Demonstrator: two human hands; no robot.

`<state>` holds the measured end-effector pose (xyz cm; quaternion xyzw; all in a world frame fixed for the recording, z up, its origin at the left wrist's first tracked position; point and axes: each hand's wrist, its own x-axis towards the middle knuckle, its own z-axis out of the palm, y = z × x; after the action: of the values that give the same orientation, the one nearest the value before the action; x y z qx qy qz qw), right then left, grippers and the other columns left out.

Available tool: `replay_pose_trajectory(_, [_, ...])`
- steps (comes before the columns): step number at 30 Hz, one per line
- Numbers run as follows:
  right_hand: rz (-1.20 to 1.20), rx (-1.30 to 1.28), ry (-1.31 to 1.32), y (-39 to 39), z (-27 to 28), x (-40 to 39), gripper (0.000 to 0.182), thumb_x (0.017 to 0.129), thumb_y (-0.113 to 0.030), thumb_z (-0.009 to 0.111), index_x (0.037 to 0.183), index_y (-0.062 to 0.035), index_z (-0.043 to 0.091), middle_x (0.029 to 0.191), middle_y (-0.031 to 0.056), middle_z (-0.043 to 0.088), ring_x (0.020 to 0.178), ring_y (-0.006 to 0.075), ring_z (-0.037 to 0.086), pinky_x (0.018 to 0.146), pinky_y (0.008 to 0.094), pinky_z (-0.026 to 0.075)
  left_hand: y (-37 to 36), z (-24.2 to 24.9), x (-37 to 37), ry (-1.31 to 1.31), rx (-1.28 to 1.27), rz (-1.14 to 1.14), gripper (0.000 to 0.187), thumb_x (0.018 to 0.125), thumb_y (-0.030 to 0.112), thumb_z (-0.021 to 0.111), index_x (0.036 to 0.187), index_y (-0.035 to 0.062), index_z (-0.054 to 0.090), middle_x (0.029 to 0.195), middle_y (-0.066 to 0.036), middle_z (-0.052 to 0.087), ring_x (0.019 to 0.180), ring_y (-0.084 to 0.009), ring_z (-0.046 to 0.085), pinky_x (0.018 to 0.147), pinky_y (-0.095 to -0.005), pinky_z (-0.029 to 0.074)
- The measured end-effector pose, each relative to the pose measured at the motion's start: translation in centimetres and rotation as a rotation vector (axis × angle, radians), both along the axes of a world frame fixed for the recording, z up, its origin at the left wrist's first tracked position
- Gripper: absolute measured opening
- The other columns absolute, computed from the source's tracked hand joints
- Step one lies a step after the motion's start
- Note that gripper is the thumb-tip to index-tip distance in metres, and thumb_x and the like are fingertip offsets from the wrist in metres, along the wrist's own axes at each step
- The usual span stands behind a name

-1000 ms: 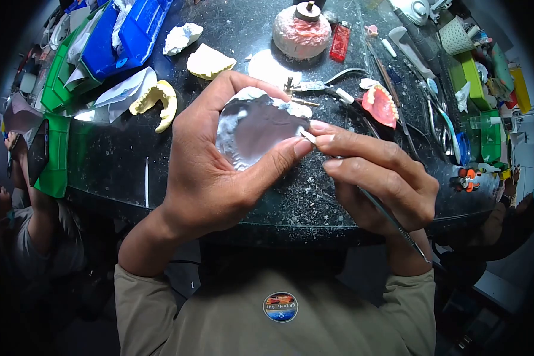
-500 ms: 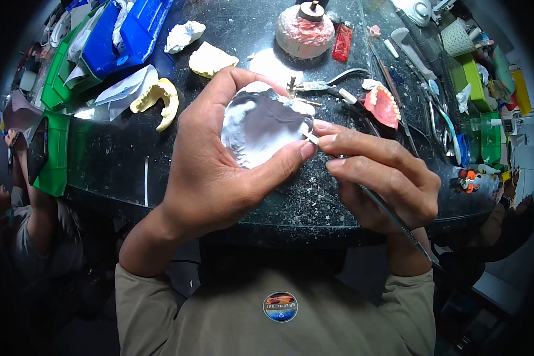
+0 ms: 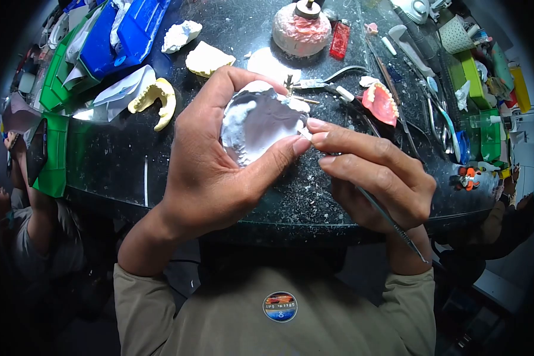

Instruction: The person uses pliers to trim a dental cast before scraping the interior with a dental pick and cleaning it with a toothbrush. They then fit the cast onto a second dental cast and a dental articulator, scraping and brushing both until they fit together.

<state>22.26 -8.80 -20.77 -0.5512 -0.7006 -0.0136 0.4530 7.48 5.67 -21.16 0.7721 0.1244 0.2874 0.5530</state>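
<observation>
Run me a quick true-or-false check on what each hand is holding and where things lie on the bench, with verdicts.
1. The left hand holds the white plaster-like piece. True.
2. The right hand holds pliers. False: it holds a slim metal tool.
3. The pink piece with teeth lies to the right of the white plaster-like piece. True.
4. The red block sits inside the blue bin. False: it lies on the bench, beside the round pink-and-white lump.
5. The yellow horseshoe-shaped cast lies to the left of the left hand. True.
</observation>
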Motion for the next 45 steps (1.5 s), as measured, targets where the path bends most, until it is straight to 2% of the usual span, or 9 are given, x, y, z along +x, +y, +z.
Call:
replay_pose_trajectory(10, [0.004, 0.005, 0.0, -0.1, -0.1, -0.2, 0.013, 0.081, 0.004, 0.069, 0.092, 0.0037, 0.062, 0.099, 0.0231, 0.068, 0.096, 0.0342, 0.069, 0.079, 0.0375, 0.06, 0.1, 0.0, -0.1, 0.021, 0.104, 0.027, 0.037, 0.078, 0.004, 0.076, 0.108, -0.0001, 0.056, 0.096, -0.006, 0.062, 0.086, -0.0093, 0.062, 0.075, -0.0219, 0.05])
replay_pose_trajectory(14, [-0.014, 0.112, -0.038, 0.4, -0.8, 0.1, 0.019, 0.07, 0.006, 0.072, 0.087, 0.0037, 0.064, 0.095, 0.0187, 0.069, 0.088, 0.0294, 0.071, 0.064, 0.0321, 0.06, 0.0, 0.1, -0.2, 0.036, 0.086, 0.032, 0.037, 0.078, 0.003, 0.076, 0.108, -0.0001, 0.056, 0.096, -0.006, 0.062, 0.086, -0.0093, 0.062, 0.074, -0.0217, 0.05])
replay_pose_trajectory(18, [-0.039, 0.146, -0.025, 0.6, -1.1, 0.0, 0.019, 0.07, 0.008, 0.071, 0.087, 0.003, 0.065, 0.093, 0.0178, 0.07, 0.085, 0.0276, 0.071, 0.063, 0.0306, 0.06, 0.0, 0.0, -0.1, 0.026, 0.088, 0.03, 0.037, 0.078, 0.003, 0.075, 0.109, -0.0002, 0.055, 0.096, -0.007, 0.062, 0.085, -0.0095, 0.062, 0.074, -0.0218, 0.05])
replay_pose_trajectory(28, [-0.046, 0.157, -0.012, 0.7, -0.9, 0.0, 0.017, 0.07, 0.009, 0.07, 0.084, 0.003, 0.066, 0.091, 0.017, 0.07, 0.083, 0.0264, 0.072, 0.063, 0.03, 0.06, 0.0, -0.2, 0.0, 0.006, 0.047, 0.016, 0.039, 0.077, 0.003, 0.075, 0.11, -0.001, 0.053, 0.094, -0.007, 0.063, 0.085, -0.0098, 0.063, 0.074, -0.022, 0.05])
replay_pose_trajectory(31, [-0.047, 0.146, -0.016, 0.6, -0.8, 0.0, 0.016, 0.07, 0.009, 0.069, 0.084, 0.0032, 0.066, 0.091, 0.0171, 0.07, 0.084, 0.0267, 0.071, 0.064, 0.0302, 0.06, 0.2, 0.0, 0.0, 0.018, 0.161, 0.024, 0.039, 0.078, 0.003, 0.075, 0.11, -0.001, 0.053, 0.094, -0.007, 0.064, 0.085, -0.0096, 0.063, 0.073, -0.0212, 0.05])
replay_pose_trajectory(34, [-0.053, 0.143, 0.001, 0.5, -0.7, -0.1, 0.018, 0.07, 0.01, 0.069, 0.086, 0.0028, 0.066, 0.093, 0.0174, 0.07, 0.086, 0.027, 0.071, 0.068, 0.0307, 0.06, 0.1, -0.1, 0.0, 0.026, 0.078, 0.019, 0.04, 0.078, 0.004, 0.075, 0.111, -0.0002, 0.053, 0.093, -0.006, 0.064, 0.085, -0.0093, 0.063, 0.073, -0.0208, 0.049])
replay_pose_trajectory(36, [-0.045, 0.12, 0.066, 0.4, -0.5, -0.2, 0.02, 0.07, 0.011, 0.069, 0.088, 0.0022, 0.066, 0.095, 0.0175, 0.069, 0.088, 0.0271, 0.071, 0.07, 0.0313, 0.061, -0.1, 0.1, 0.1, 0.001, -0.069, -0.004, 0.04, 0.077, 0.004, 0.076, 0.111, 0.0007, 0.053, 0.093, -0.006, 0.064, 0.084, -0.009, 0.062, 0.073, -0.0208, 0.049])
replay_pose_trajectory(41, [0.025, 0.037, 0.051, 0.1, 0.1, 0.1, 0.008, 0.088, -0.001, 0.063, 0.094, 0.0027, 0.059, 0.101, 0.0219, 0.066, 0.096, 0.0352, 0.068, 0.081, 0.0411, 0.059, -0.1, 0.1, 0.1, 0.003, -0.166, -0.025, 0.041, 0.077, 0.006, 0.077, 0.11, 0.0021, 0.053, 0.093, -0.006, 0.064, 0.083, -0.0084, 0.062, 0.072, -0.0204, 0.049])
replay_pose_trajectory(45, [0.003, 0.025, 0.036, -0.1, 0.4, -0.1, 0.007, 0.088, 0.0, 0.063, 0.093, 0.0026, 0.059, 0.1, 0.0218, 0.067, 0.096, 0.0354, 0.068, 0.081, 0.0415, 0.059, -0.1, 0.4, 0.0, 0.023, -0.151, -0.019, 0.041, 0.077, 0.006, 0.077, 0.11, 0.0019, 0.053, 0.092, -0.005, 0.064, 0.083, -0.0079, 0.062, 0.072, -0.02, 0.049])
